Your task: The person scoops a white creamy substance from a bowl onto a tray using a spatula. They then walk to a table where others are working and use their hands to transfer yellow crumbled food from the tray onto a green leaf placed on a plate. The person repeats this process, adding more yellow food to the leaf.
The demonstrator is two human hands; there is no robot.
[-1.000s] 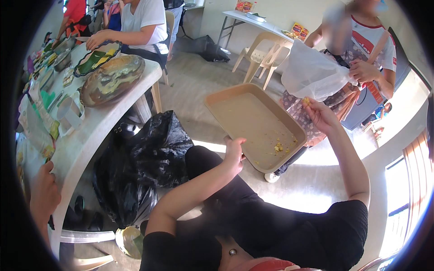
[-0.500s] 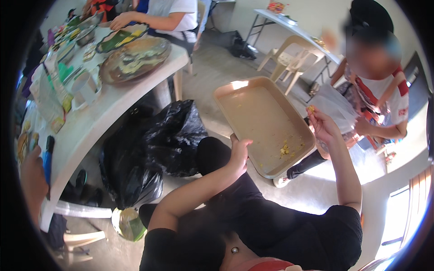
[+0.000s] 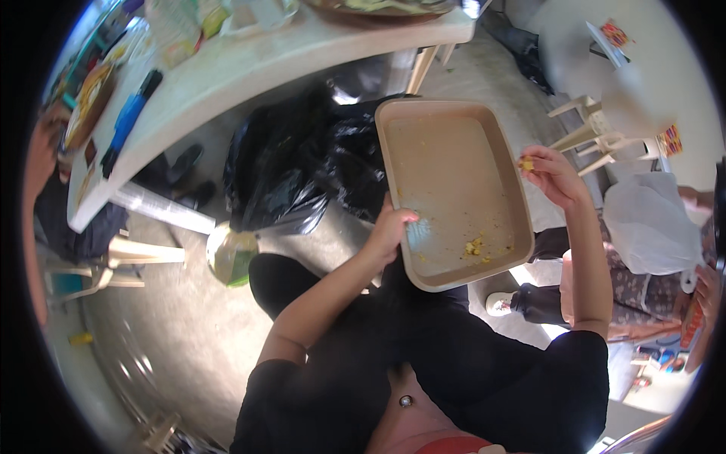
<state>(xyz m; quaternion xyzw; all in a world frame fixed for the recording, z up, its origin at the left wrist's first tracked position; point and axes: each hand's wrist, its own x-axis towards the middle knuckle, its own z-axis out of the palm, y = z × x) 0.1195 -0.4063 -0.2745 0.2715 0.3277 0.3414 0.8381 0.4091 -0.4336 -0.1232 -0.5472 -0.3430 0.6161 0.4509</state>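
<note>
My left hand (image 3: 391,233) grips the left rim of a beige rectangular baking tray (image 3: 446,170), with the thumb over the edge. Yellow crumbs (image 3: 474,246) lie in the tray's near right part, with smaller specks around them. Beside the tray's right rim, my right hand (image 3: 558,178) pinches a small yellow food piece (image 3: 527,163) between thumb and fingers. A black garbage bag (image 3: 302,163) sits on the floor beyond the tray's left side, partly hidden by it.
A white table (image 3: 249,79) curves across the upper left, with a blue-handled tool (image 3: 130,125) at its edge. A bucket (image 3: 231,253) stands below. At right, a person holds a white plastic bag (image 3: 643,223); plastic chairs (image 3: 594,136) stand behind. Another person's arm (image 3: 41,163) is far left.
My view has swung left. The tray has come toward the garbage bag and lies straighter before me. Both hands keep their hold, and the yellow crumbs remain in the tray.
</note>
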